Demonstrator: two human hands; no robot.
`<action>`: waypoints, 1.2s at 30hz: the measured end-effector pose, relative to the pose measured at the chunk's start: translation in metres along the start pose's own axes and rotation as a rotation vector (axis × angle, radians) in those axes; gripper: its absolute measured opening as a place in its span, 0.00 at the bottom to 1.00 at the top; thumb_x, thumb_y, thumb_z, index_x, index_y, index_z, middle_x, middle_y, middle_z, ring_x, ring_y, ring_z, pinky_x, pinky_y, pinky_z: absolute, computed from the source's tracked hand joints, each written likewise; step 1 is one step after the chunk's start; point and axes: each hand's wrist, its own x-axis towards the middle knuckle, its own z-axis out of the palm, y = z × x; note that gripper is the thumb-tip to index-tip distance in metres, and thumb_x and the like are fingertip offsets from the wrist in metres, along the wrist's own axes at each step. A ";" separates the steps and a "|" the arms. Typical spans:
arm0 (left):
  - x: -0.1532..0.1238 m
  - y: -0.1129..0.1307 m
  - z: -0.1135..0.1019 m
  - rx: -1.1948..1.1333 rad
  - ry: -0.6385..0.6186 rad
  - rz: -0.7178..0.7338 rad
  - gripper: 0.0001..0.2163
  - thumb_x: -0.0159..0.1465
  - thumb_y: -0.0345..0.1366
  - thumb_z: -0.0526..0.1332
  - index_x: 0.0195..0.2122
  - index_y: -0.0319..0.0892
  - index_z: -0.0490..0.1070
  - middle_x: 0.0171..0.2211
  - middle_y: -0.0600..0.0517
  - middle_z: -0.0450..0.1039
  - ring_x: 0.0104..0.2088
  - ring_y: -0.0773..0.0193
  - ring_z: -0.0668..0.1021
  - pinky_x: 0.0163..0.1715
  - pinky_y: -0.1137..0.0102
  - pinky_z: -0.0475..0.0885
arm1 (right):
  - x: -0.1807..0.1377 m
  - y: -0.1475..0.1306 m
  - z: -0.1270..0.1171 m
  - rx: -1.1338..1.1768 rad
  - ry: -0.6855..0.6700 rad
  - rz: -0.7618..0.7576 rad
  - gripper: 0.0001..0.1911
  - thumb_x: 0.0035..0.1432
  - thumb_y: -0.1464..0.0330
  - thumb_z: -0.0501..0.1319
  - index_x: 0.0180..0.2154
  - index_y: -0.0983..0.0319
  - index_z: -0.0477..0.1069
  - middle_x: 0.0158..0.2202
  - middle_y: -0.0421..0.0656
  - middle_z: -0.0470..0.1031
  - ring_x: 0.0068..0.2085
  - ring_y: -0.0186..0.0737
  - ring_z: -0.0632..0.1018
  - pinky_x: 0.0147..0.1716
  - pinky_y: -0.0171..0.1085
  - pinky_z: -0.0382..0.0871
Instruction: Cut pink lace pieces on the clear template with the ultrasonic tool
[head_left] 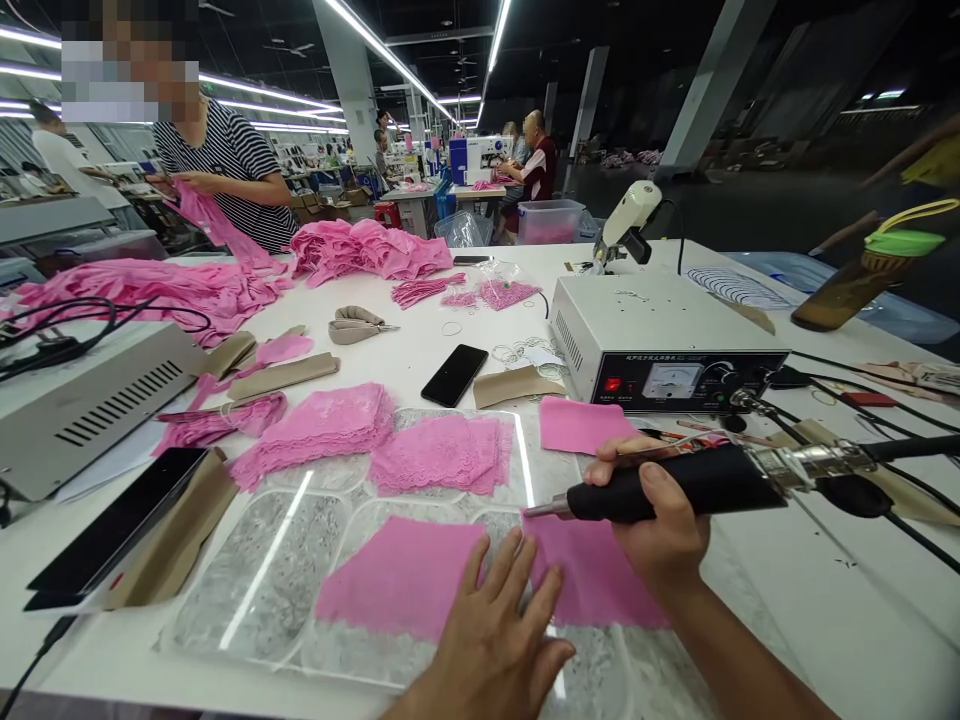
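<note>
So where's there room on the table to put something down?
Near right, bare white table between the right forearm and the cables, with a few specks. A smaller patch lies between the snips and the black phone. Crowded: far left, with heaped pink cloth, and the mat, with pink pieces.

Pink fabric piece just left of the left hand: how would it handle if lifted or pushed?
Likely floppy: the pink fabric piece lies thin and flat, with an uneven lower edge. Probably light for its size, given that thinness. Pushed, it may slide or wrinkle, since the sheet beneath looks glossy, with light streaks.
</note>
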 end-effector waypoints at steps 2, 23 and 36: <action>-0.001 0.000 0.000 0.006 -0.005 0.006 0.22 0.69 0.49 0.55 0.59 0.42 0.68 0.57 0.42 0.70 0.59 0.49 0.70 0.57 0.54 0.64 | 0.000 0.000 0.000 -0.007 -0.002 0.003 0.09 0.53 0.61 0.61 0.32 0.60 0.74 0.29 0.40 0.72 0.25 0.35 0.72 0.29 0.40 0.72; -0.006 0.008 -0.034 -0.143 -0.064 0.058 0.16 0.71 0.40 0.54 0.53 0.36 0.69 0.52 0.44 0.75 0.55 0.52 0.75 0.52 0.58 0.70 | -0.001 -0.013 -0.014 0.109 -0.066 0.121 0.08 0.48 0.63 0.62 0.29 0.62 0.73 0.27 0.40 0.70 0.22 0.32 0.71 0.21 0.36 0.70; -0.006 0.007 -0.033 -0.179 -0.087 0.063 0.16 0.71 0.39 0.54 0.55 0.36 0.69 0.52 0.43 0.75 0.56 0.51 0.74 0.52 0.56 0.71 | -0.007 -0.010 -0.006 0.035 -0.123 0.080 0.06 0.52 0.64 0.61 0.29 0.60 0.72 0.27 0.40 0.70 0.24 0.35 0.72 0.23 0.38 0.72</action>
